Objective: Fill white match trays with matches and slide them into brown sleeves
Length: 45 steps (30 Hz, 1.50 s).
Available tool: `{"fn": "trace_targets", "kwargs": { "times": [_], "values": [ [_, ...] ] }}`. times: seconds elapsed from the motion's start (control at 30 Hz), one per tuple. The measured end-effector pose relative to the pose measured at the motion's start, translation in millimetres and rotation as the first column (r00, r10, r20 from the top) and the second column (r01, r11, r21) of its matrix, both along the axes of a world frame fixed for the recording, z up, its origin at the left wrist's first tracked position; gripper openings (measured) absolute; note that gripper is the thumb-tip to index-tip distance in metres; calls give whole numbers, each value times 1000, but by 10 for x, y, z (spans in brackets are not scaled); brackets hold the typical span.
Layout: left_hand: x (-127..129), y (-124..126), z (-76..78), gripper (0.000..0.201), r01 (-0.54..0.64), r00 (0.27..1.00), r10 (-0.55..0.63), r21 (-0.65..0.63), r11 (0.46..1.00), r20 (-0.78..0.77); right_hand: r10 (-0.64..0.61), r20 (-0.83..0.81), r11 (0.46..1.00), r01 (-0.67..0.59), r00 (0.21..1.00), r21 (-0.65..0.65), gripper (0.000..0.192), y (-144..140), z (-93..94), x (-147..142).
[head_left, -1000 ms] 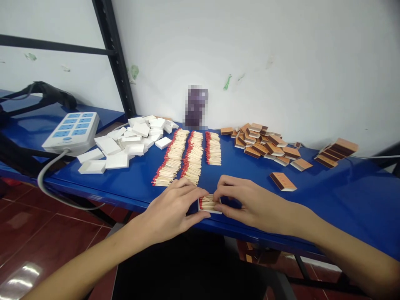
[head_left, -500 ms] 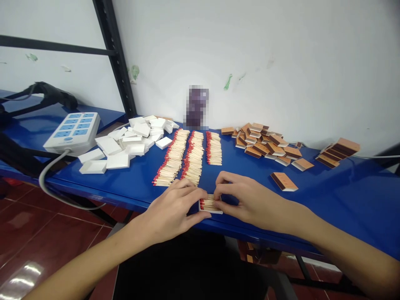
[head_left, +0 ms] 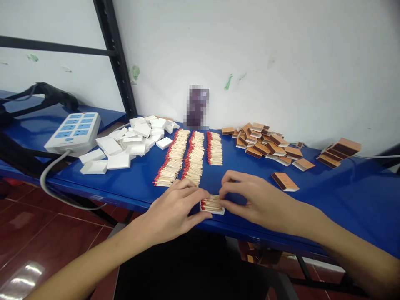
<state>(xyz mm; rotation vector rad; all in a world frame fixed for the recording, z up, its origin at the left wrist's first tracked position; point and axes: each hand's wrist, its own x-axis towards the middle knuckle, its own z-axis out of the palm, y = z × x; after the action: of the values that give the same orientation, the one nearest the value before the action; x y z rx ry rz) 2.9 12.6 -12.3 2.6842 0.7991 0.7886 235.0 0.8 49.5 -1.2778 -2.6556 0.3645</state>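
Observation:
A small white matchbox tray filled with red-headed matches lies near the front edge of the blue table. My left hand grips its left end between thumb and fingers. At the right end, my right hand has its thumb and curled fingers closed on the tray's edge, by the bare match ends. Behind the tray, loose matches lie in three long rows, heads to the left. To my right hand's right rests a single orange-brown matchbox.
White empty trays are heaped at the left, beside a white power strip with a cable. Orange-brown matchbox sleeves are piled at the right, and several matchboxes stand stacked farther right. A blurred dark object leans on the wall.
My right hand has shifted slightly right, from over the matches to the tray's right end, uncovering more matches. My left hand keeps its grip.

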Motion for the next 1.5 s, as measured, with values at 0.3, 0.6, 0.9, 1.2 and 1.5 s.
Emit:
{"fn": "trace_targets", "kwargs": {
  "times": [0.3, 0.6, 0.9, 1.2, 1.5],
  "values": [
    [-9, -14, -23, 19, 7, 1000, -7, 64, 998, -4, -644, 119, 716, 541, 756, 441, 53, -61, -326, 1121],
    [-19, -30, -23, 18, 7, 999, 2, 166, 986, -51, -548, -90, 805, 553, 832, 212, 42, -420, -562, 827],
    [0, -34, 28, 33, -13, 999, 17, 93, 996, -47, -312, -292, 947, 321, 904, -20, 25, -568, -441, 180],
    [-80, -1, -12, 38, 12, 1000, -12, -92, 996, 3, -234, -321, 971, 209, 918, -113, 23, -395, -326, 187],
    [-76, 40, -82, 28, 7, 994, -6, -7, 1000, 111, -185, -338, 982, 158, 923, -108, 22, -337, -329, 125]
  ]
}}
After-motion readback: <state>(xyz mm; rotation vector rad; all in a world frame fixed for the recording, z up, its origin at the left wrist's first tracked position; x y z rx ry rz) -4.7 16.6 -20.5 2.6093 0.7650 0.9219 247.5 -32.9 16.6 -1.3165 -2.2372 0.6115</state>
